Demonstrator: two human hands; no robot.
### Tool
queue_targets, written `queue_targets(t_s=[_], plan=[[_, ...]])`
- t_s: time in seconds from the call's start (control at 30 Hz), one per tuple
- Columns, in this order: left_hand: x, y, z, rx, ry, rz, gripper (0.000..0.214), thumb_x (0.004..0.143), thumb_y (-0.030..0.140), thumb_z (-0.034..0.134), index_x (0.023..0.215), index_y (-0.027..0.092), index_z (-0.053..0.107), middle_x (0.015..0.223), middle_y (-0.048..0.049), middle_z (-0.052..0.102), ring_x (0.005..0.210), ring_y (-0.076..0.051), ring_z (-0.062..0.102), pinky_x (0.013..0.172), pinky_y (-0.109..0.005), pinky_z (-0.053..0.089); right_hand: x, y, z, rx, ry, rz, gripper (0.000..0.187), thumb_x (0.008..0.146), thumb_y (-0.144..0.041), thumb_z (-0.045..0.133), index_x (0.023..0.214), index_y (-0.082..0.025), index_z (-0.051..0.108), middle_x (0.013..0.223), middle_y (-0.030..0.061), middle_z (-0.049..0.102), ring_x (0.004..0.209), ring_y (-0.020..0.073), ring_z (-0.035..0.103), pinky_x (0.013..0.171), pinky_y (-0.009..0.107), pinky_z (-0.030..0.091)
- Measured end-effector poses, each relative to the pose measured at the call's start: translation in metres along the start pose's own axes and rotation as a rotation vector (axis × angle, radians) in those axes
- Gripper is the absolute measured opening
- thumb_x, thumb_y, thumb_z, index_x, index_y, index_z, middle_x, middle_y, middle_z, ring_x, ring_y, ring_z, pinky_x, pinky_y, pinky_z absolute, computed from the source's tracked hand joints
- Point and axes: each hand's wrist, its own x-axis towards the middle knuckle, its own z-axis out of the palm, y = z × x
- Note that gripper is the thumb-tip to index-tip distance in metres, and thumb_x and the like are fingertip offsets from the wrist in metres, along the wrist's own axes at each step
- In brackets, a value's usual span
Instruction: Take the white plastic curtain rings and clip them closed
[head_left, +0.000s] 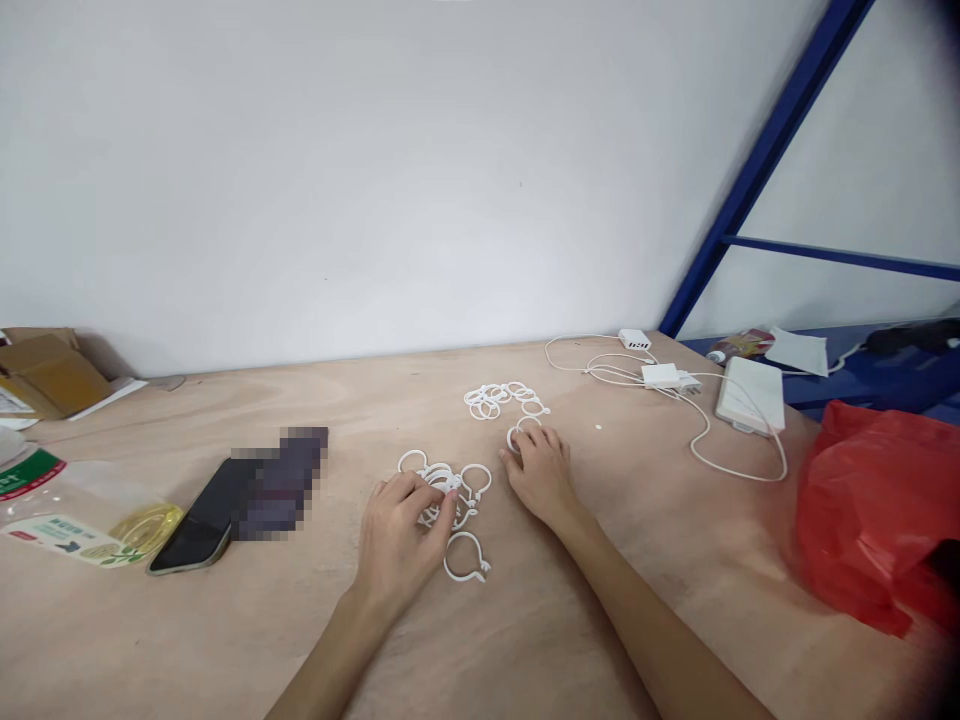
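Left hand curled over thin white rings; right hand bent at farther ring (grips unclear); wood-grained tabletop.

Left hand: undersides of the fingers hidden; grip on the rings unclear.
Nearer white rings: partly covered by that hand; overlapping, count uncertain.
Right hand: fingertips partly out of sight; hold unclear.
Single white ring: partly behind the right hand's fingers.
Farther white rings: small, overlapping, count uncertain.
Dark item: pixelated, identity obscured; covers part of the phone.
Clear plastic jar: cut by left edge; small print illegible.
Cardboard box: cut by left edge.
Red bag: cut by right edge; contents hidden.
White speck: too small to identify.
Forearms: cut by bottom edge.
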Motion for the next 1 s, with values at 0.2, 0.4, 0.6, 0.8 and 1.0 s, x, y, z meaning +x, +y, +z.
queue_targets(t_s=[0.2,0.4,0.6,0.8,1.0], plan=[[-0.001,0.002,0.001,-0.258,0.027,-0.02,0.017,0.08,0.025,0.062,0.065,0.023,0.068,0.065,-0.0019,0.062,0.065,-0.017,0.052,0.068,-0.03,0.033,0.001,-0.005,-0.003,0.271,0.274,0.02,0.016,0.08,-0.021,0.055,0.085,-0.021,0.07,0.091,0.0086,0.055,0.093,0.0247,0.045,0.085,0.041,0.036],[-0.002,0.004,0.001,-0.288,-0.005,-0.055,0.012,0.084,0.025,0.057,0.086,0.024,0.069,0.079,-0.0038,0.067,0.073,-0.019,0.055,0.072,-0.031,0.037,-0.005,-0.037,-0.017,1.244,-0.059,0.258,0.017,0.073,-0.034,0.062,0.066,-0.018,0.062,0.062,-0.0011,0.052,0.063,0.015,0.047,0.065,0.03,0.039],[0.0,0.007,0.0,-0.466,-0.037,-0.184,0.022,0.089,0.03,0.051,0.099,0.022,0.068,0.087,-0.0051,0.068,0.077,-0.019,0.056,0.072,-0.029,0.039,-0.02,-0.066,-0.025,1.724,-0.429,0.289,0.02,0.069,-0.035,0.068,0.066,-0.015,0.066,0.067,0.0009,0.06,0.064,0.0133,0.051,0.066,0.028,0.039],[0.003,0.009,-0.001,-0.683,-0.062,-0.306,0.03,0.091,0.038,0.045,0.089,0.017,0.067,0.079,-0.0041,0.064,0.076,-0.017,0.057,0.069,-0.027,0.041,-0.025,-0.069,-0.021,1.644,-0.547,0.243,0.023,0.072,-0.036,0.069,0.064,-0.015,0.067,0.064,-0.0003,0.056,0.063,0.012,0.048,0.061,0.026,0.038],[0.009,0.008,-0.003,-0.899,-0.129,-0.371,0.031,0.085,0.043,0.055,0.072,0.016,0.061,0.074,-0.0027,0.059,0.075,-0.016,0.053,0.071,-0.026,0.039,-0.02,-0.06,-0.031,1.637,-0.585,0.315,0.03,0.072,-0.044,0.069,0.067,-0.015,0.063,0.063,-0.0021,0.056,0.046,0.0051,0.037,0.04,0.02,0.019]])
